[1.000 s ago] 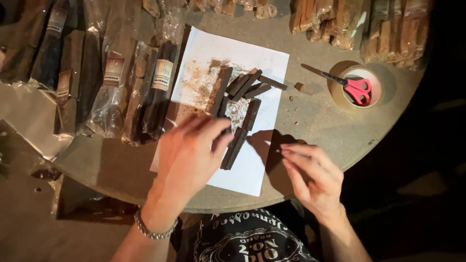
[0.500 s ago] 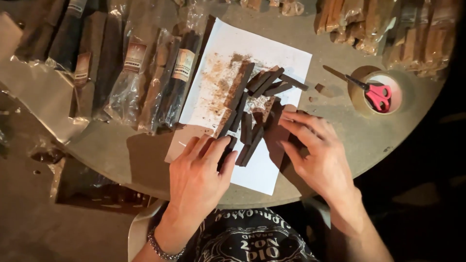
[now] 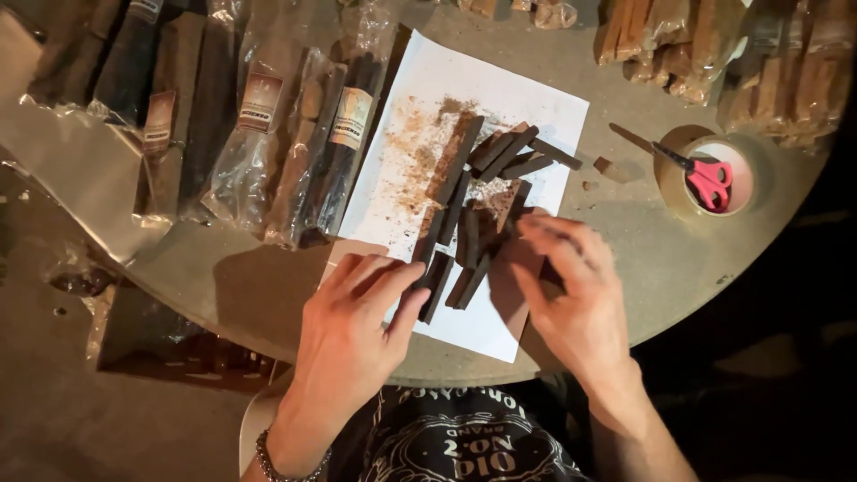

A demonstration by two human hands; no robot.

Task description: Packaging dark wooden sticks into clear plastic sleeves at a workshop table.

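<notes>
Dark brown sticks (image 3: pixel 464 234), roughly a dozen though the overlap prevents an exact count, are spread on a single white sheet of paper (image 3: pixel 420 170) lying on the round bench (image 3: pixel 625 250). The nearest sticks are found between the two hands and just beyond their fingertips; a second cluster of about five is fanned out farther away, well past the fingers. One patch of brown dust (image 3: pixel 415 147) is seen on the paper beyond the left hand.

The left hand (image 3: pixel 357 326) is laid flat with fingers extended, its fingertips touching the near end of one stick; nothing is clamped in it. The right hand (image 3: pixel 571 286) is held with fingers curled loosely down over the stick ends at the paper's right edge; whether a stick is pinched under it cannot be told.

One pair of red-handled scissors (image 3: pixel 705 178) is rested on one roll of tape (image 3: pixel 674 192), well out beyond the right hand. Several clear bags of sticks (image 3: pixel 312 143) are lined up beyond the left hand, just beside the paper's left edge, and more bundles (image 3: pixel 714 45) are stacked at the far rim.

The near edge of the bench runs just under both wrists. Bare bench surface is left between the right hand and the tape roll.
</notes>
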